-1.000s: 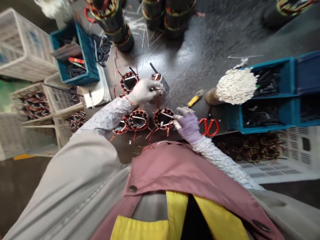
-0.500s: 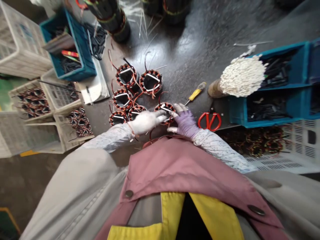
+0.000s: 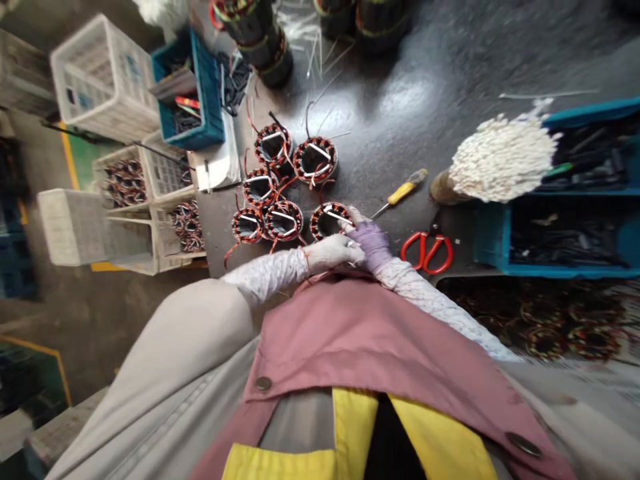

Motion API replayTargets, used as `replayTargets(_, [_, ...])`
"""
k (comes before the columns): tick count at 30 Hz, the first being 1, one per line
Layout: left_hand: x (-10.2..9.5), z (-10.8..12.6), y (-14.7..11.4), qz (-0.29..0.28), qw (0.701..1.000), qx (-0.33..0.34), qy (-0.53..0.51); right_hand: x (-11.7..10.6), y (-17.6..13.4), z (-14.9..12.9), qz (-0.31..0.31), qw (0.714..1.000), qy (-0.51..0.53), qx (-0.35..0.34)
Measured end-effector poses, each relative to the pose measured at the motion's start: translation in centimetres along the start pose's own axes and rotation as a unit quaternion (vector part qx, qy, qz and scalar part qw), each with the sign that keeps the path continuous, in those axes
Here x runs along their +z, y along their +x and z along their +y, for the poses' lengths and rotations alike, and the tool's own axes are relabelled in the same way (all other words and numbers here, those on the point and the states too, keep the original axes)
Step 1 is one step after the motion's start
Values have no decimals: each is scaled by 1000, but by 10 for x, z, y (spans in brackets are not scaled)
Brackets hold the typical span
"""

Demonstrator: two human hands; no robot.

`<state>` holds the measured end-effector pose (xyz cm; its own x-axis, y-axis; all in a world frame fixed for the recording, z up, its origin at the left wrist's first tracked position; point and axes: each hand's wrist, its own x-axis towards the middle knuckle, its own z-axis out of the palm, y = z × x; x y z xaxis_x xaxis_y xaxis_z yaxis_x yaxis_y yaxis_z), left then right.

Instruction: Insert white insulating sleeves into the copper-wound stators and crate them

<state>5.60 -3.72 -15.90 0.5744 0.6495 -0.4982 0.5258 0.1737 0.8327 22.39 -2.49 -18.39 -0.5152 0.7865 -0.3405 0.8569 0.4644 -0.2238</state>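
A motor stator (image 3: pixel 321 225) with copper-coloured windings stands on the bench in front of me, a white strip (image 3: pixel 339 215) lying across its top. My right hand (image 3: pixel 371 243), in a purple glove with pale fingertips, grips the stator's right rim near the end of that strip. My left hand (image 3: pixel 334 255), white-gloved, is at the stator's near side, its fingers bent and closed against my right hand; what they pinch is hidden. Further left sit several similar stators (image 3: pixel 283 221), each with a white strip across the opening and loose wire leads.
To the right lie a yellow-handled screwdriver (image 3: pixel 403 191), red-handled scissors (image 3: pixel 427 252), a bundle of white strips (image 3: pixel 505 159) and blue bins (image 3: pixel 493 233) of black pieces. Left are a blue box (image 3: pixel 213 117) and pale crates (image 3: pixel 150 208). Stacked dark stators (image 3: pixel 257 33) stand behind.
My left hand has moved right and towards me, off the stator's opening to beside my right hand, its fingers now bent. My right hand stays at the rim. The camera view has shifted.
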Motion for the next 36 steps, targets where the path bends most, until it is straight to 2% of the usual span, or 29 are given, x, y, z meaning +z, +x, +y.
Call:
replayTargets(2, [10, -9, -10, 103, 993, -7, -53, -3, 3, 12, 59, 998, 33, 4])
replayTargets(4, [12, -23, -16, 196, 978, -65, 12, -9, 11, 16, 120, 991, 52, 27])
replayTargets(5, [11, -31, -17, 218, 970, -93, 47, -11, 17, 15, 132, 989, 53, 44])
replayTargets(7, [11, -43, -16, 222, 965, -119, 73, -11, 31, 7, 114, 989, 42, 79])
replayTargets(10, [20, -48, -9, 222, 968, -108, 45, 0, 50, -8, 69, 989, 13, 131])
replayTargets(15, [36, -33, 0, 215, 973, -82, 14, 21, 66, -10, 145, 971, 0, 190])
replayTargets(17, [37, -29, 2, 211, 975, -74, 6, 24, 68, -8, 154, 969, 1, 195])
replayTargets(20, [37, -30, 3, 205, 977, -59, -4, 25, 64, -4, 184, 973, 1, 138])
replayTargets(25, [37, -38, -5, 201, 979, -19, -35, 10, 36, 13, 232, 972, -3, -45])
replayTargets(27, [33, -39, -13, 210, 976, -5, -52, -4, 18, 23, 232, 971, -12, -55])
replayTargets(30, [18, -30, -24, 242, 970, -22, -20, -25, 0, 31, 208, 977, -56, 5])
replayTargets(33, [-7, -12, -19, 240, 964, -45, 105, -34, -2, 26, 107, 989, -100, 36])
replayTargets(36, [-32, -3, 6, 175, 956, 12, 235, -36, 5, 13, 3, 991, -124, 43])
